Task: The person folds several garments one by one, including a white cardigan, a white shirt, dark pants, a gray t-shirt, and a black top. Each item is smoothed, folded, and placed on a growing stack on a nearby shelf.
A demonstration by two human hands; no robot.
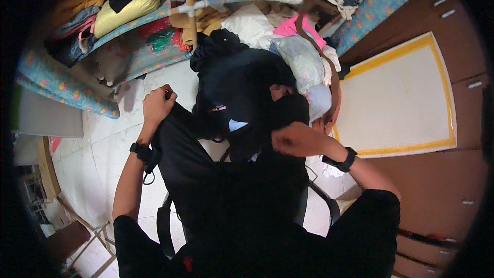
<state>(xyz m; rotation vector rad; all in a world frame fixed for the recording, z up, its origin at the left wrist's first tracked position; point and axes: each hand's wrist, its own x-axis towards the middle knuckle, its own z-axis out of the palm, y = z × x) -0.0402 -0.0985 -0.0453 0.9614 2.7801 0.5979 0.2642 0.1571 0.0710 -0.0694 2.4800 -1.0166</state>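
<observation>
A black cloth garment is spread over my lap, one corner lifted on the left side. My left hand pinches that raised corner between thumb and fingers. On the other side, my right hand is curled with its fingers closed on black fabric; it is slightly blurred. Just beyond both hands rises a heap of black clothes, with a small pale blue patch showing in it. Where the garment ends and my black shirt begins is hard to tell.
Shelves at the back hold folded clothes, including a yellow bundle. A clothes pile with a pink piece lies beyond the black heap. A white board edged in yellow tape leans against brown drawers. A chair armrest flanks me.
</observation>
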